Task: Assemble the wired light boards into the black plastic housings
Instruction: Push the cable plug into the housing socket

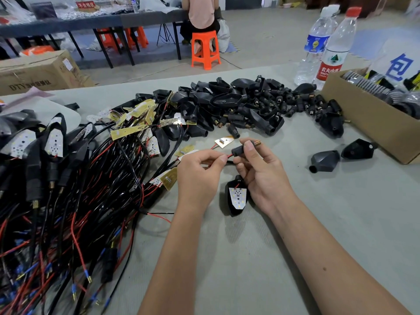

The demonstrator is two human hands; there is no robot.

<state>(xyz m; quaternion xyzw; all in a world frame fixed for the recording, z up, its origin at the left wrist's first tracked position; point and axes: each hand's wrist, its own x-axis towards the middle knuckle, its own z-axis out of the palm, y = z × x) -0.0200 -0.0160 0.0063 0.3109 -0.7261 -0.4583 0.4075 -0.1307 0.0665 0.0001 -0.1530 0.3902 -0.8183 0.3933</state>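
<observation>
Small assembly workshop, grey work table (272,258) heaped with black housings (238,103) and wired light boards (54,142), cardboard box of parts (368,123), another worker on an orange stool (205,51) at a far bench (91,23)

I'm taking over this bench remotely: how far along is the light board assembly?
Done: a bunch of boards seated in housings lies far left, plus one finished unit below the hands. In hand: the left hand pinches a red wire and the right hand grips a black stem piece. Left: loose boards and a big pile of empty housings.
</observation>
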